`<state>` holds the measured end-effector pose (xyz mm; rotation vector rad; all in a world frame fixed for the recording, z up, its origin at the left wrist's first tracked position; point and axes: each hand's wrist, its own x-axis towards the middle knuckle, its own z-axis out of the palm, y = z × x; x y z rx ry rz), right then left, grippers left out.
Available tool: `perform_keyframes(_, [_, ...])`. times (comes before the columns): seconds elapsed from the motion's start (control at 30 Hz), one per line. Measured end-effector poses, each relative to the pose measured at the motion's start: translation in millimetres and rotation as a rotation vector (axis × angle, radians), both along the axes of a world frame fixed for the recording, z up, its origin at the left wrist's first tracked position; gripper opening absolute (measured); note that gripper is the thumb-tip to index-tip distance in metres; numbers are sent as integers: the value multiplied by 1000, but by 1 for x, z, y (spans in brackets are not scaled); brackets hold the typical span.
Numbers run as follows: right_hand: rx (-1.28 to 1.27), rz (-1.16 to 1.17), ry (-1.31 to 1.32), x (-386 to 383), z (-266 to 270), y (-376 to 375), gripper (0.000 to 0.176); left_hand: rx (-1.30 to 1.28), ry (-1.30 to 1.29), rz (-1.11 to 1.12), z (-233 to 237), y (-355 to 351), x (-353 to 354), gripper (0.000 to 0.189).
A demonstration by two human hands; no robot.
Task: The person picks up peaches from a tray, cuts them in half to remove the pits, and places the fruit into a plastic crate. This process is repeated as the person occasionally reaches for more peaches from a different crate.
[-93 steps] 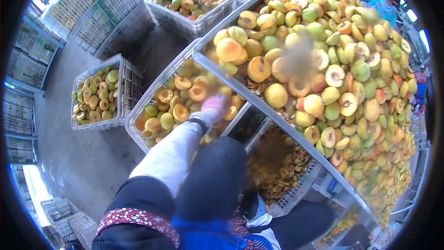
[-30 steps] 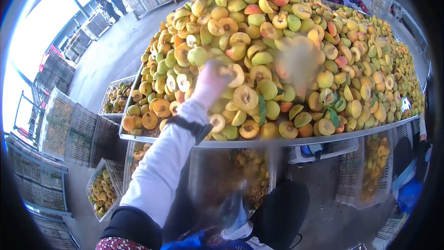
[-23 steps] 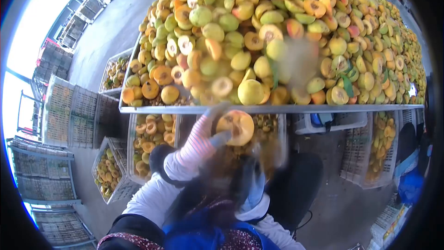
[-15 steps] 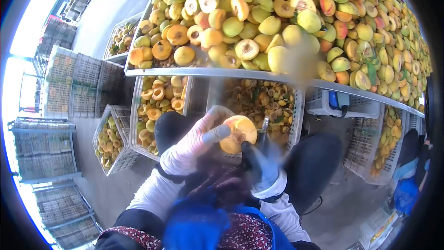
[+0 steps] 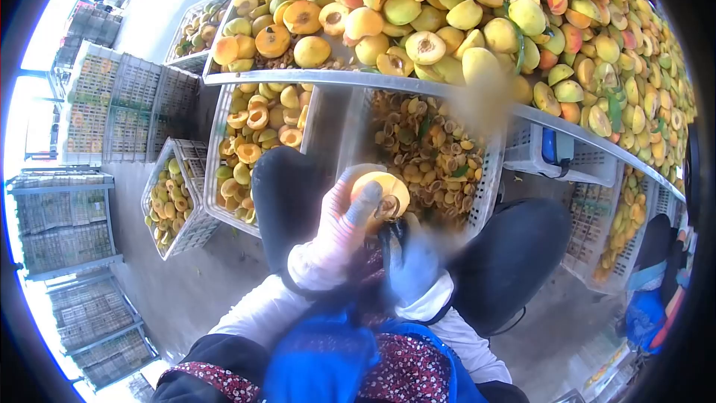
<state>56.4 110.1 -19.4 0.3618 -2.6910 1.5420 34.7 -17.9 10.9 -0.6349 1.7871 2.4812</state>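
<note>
My left hand (image 5: 341, 209), in a pale glove, is closed around a halved peach (image 5: 392, 188), thumb across its near side. The orange cut face with the brown pit hollow is turned toward me. My right hand (image 5: 415, 267), in a bluish glove with dark fingertips, is closed just below the fruit, its fingers meeting the pit area. It grips a small metal-tipped tool, now mostly hidden by the fingers and fruit. Both hands are over my lap, in front of a crate (image 5: 488, 188) holding pits and scraps.
A metal-edged table (image 5: 313, 77) heaped with halved peaches (image 5: 425, 48) spans the front. Crates of peach halves stand left (image 5: 195, 213) and right (image 5: 578, 216). Stacked crates (image 5: 112, 108) line the far left. At the right edge is another person's blue clothing (image 5: 643, 321).
The view has shifted, so the table edge sits higher. My right hand has come in against the peach, and the metal tip seen beside it earlier is now hidden. The left keeps its hold.
</note>
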Motion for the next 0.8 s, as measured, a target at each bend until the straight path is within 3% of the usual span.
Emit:
perform_keyframes(0.03, [14,-29,51,3,-2,-3,25,-32,20,8,-3,1,2,40])
perform_keyframes(0.23, [-285,11,-271,3,-5,-5,29,-155,19,9,-14,6,-1,34])
perform_keyframes(0.37, [-243,-11,-237,8,-17,-2,31,-163,-15,-29,-16,6,-5,37])
perform_keyframes(0.67, [-230,-115,-192,13,-12,-12,31,-172,138,170,-14,21,5,35])
perform_keyframes(0.8, [-312,-91,-209,14,-17,-13,34,-314,206,181,-18,24,6,35])
